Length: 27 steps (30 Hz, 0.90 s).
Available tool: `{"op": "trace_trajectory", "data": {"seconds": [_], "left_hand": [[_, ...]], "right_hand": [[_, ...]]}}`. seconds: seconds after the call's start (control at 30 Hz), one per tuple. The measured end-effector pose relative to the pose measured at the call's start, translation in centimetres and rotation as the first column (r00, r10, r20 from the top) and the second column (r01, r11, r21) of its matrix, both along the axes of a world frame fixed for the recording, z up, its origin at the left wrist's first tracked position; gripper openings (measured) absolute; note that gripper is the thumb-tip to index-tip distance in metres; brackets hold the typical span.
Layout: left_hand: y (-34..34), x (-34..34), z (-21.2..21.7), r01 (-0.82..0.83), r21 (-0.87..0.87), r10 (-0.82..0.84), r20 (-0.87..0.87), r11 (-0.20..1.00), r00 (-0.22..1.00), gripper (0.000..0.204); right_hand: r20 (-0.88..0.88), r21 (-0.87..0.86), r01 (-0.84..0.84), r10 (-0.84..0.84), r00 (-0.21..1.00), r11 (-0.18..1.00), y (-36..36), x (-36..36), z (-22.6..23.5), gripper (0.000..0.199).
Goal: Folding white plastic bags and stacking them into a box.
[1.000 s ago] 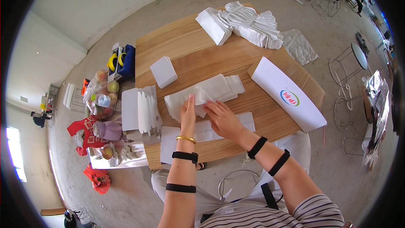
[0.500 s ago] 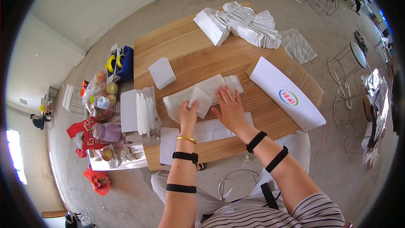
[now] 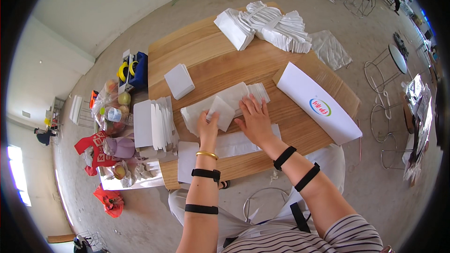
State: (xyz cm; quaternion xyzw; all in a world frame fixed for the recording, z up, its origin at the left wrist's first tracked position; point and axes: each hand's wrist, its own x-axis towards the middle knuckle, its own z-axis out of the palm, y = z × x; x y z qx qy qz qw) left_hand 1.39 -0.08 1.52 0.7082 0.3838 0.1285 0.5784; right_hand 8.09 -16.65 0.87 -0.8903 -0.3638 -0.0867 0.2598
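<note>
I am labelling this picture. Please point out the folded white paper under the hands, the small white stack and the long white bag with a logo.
folded white paper (image 3: pixel 224 111): head view, on its raised flap.
small white stack (image 3: pixel 178 80): head view, top face.
long white bag (image 3: pixel 304 93): head view, plain upper part.

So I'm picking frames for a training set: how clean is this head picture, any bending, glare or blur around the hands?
Head view: strong fisheye, so the wooden table edges bow and a dark rim rings the frame; daylight is soft and even, with a blown-out bright patch at the far left edge; the left hand, right hand and white paper piece look sharp, with only faint shadows.
</note>
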Motion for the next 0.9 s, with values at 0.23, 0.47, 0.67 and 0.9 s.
{"op": "trace_trajectory", "data": {"seconds": [0.23, 0.47, 0.67, 0.9], "left_hand": [[0.2, -0.7, 0.0, 0.035, 0.018, -0.037, 0.177, 0.999, 0.983, 0.043], [1.0, -1.0, -0.2, 0.126, -0.135, -0.097, 0.205, 0.983, 0.974, 0.020], [0.6, -0.4, 0.6, -0.084, -0.259, 0.108, 0.080, 0.962, 0.991, 0.037], [1.0, -0.7, -1.0, 0.045, -0.046, -0.039, 0.115, 0.998, 0.993, 0.036]], "right_hand": [[-0.003, 0.014, -0.029, 0.029, 1.000, 0.999, 0.3, -0.4, 0.4, 0.060], [-0.005, 0.144, -0.240, 0.243, 0.970, 0.960, 0.3, -1.8, 1.6, 0.067], [-0.005, 0.102, -0.558, 0.561, 0.828, 0.824, -0.3, -2.2, 1.2, 0.061], [-0.026, 0.194, -0.110, 0.118, 0.993, 0.975, -0.1, -0.4, 1.4, 0.055]]}}
